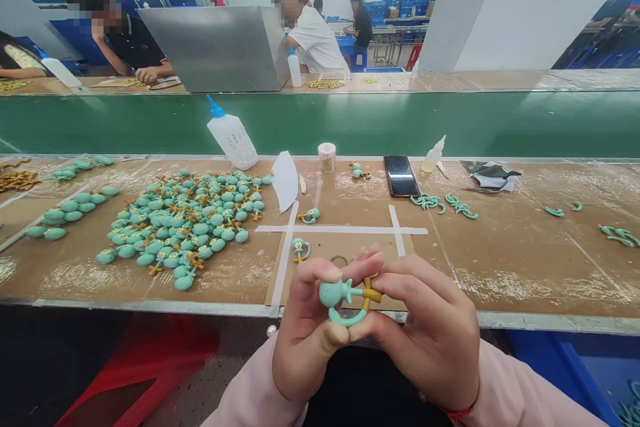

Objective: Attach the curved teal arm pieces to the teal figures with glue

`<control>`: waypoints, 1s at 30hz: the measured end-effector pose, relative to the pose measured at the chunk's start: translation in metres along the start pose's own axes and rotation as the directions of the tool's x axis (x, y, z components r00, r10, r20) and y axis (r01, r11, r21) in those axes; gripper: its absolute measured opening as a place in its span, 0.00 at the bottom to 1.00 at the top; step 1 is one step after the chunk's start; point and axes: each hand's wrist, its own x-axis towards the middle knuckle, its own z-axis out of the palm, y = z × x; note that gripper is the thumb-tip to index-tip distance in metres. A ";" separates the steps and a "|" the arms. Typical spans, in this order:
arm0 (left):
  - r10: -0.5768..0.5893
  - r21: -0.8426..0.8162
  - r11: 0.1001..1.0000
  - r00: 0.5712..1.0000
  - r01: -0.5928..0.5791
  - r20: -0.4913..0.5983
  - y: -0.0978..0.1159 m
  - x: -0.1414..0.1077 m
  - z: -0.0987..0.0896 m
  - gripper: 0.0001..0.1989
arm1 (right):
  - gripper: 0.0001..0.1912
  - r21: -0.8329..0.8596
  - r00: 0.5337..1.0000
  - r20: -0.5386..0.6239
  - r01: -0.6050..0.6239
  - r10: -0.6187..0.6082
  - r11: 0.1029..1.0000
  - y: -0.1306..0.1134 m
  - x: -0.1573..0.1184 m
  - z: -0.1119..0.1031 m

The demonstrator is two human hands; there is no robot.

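Between both hands, just above the table's front edge, is a small teal cartoon figure (pixel 331 293) with a mustard-yellow body and a curved teal arm. My left hand (pixel 306 327) pinches its round head and the curved arm with thumb and fingers. With thumb and fingertips, my right hand (pixel 425 323) grips the yellow end of the same figure. Just beyond my hands, a figure with a curved arm (pixel 300 249) lies on the cardboard, and another figure (pixel 311 215) rests near the tape. A thin ring (pixel 339 259) lies partly hidden behind my fingers.
A big heap of teal figures (pixel 185 220) covers the left side. Loose curved arms (pixel 463 205) lie to the right, near a phone (pixel 401 177). A blue-capped bottle (pixel 233 137), a white tub (pixel 327 157) and a dropper bottle (pixel 433 155) stand along the back. People sit beyond the green belt (pixel 320 121).
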 end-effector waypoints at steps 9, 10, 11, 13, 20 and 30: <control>-0.028 0.164 0.986 0.997 0.040 -0.079 -0.004 -0.001 -0.010 0.18 | 0.11 0.015 0.995 0.090 0.048 -0.049 0.999 0.009 0.006 -0.004; -0.029 0.212 0.976 0.995 0.049 -0.100 -0.003 0.000 -0.012 0.18 | 0.12 0.034 0.992 0.123 0.026 -0.030 0.999 0.010 0.008 -0.005; -0.025 0.260 0.964 0.992 0.058 -0.127 -0.003 0.001 -0.014 0.17 | 0.12 0.056 0.987 0.163 -0.007 -0.002 0.998 0.012 0.009 -0.005; -0.004 0.347 0.935 0.982 0.070 -0.187 -0.002 0.005 -0.016 0.16 | 0.14 0.087 0.965 0.258 -0.082 0.057 0.993 0.015 0.012 -0.007; -0.062 0.299 0.941 0.947 0.161 -0.315 -0.002 0.014 -0.016 0.22 | 0.09 0.013 0.911 0.412 0.030 -0.033 0.999 0.023 0.017 -0.010; -0.223 0.344 0.854 0.872 0.390 -0.436 -0.011 0.033 -0.037 0.26 | 0.14 -0.229 0.754 0.610 0.462 -0.243 0.857 0.037 0.044 0.001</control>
